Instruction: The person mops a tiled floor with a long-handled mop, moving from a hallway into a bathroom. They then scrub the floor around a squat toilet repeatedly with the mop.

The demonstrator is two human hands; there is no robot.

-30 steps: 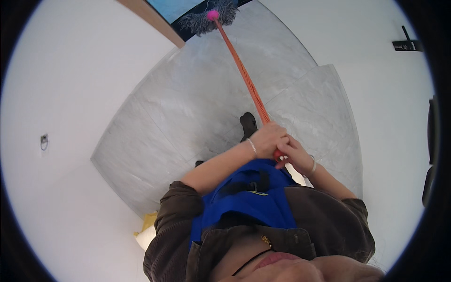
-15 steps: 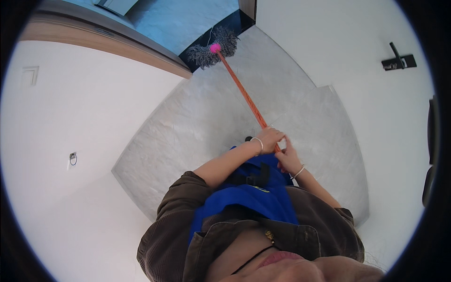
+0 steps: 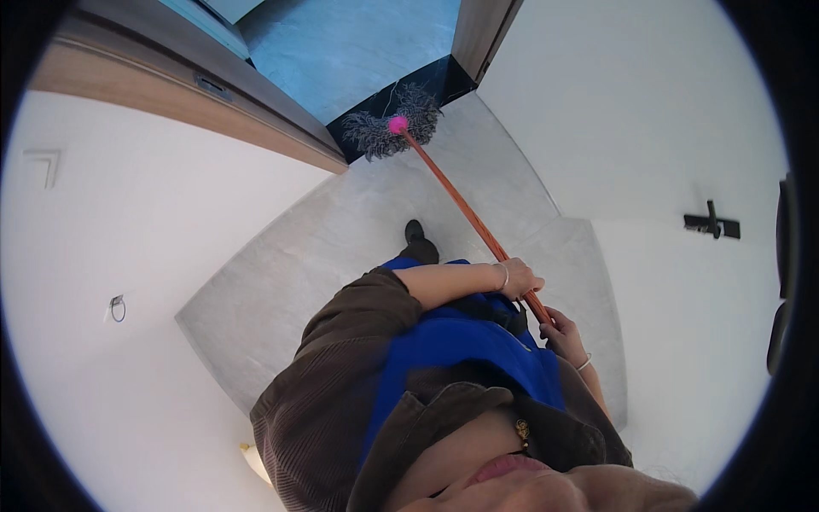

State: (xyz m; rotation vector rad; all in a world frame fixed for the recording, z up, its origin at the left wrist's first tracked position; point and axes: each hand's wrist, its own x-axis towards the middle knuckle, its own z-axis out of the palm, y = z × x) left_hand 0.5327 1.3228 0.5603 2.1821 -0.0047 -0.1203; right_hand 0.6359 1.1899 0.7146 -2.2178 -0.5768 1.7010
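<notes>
A mop [image 3: 456, 196] with an orange wood-look handle slants from my hands toward the far doorway. Its shaggy grey mop head [image 3: 375, 136], joined by a pink socket, lies spread on the black threshold strip and the floor edge beside it. My left hand [image 3: 517, 279] is wrapped round the handle from above, in front of my body. Closer to the handle's near end, my right hand [image 3: 563, 333] grips it too, its fingers partly hidden. Both wrists carry a bracelet.
Grey floor [image 3: 281, 264] stretches between white walls. A wood door frame [image 3: 196, 94] borders the doorway at far left. On the right is a black door handle [image 3: 712, 224]. Wires stick out of the left wall [image 3: 118, 307]. My dark shoe [image 3: 415, 230] is planted ahead of me.
Both hands have come nearer my body and to the right, still on the handle. The mop head sits lower in the picture, still at the threshold. My shoe has come forward into fuller view.
</notes>
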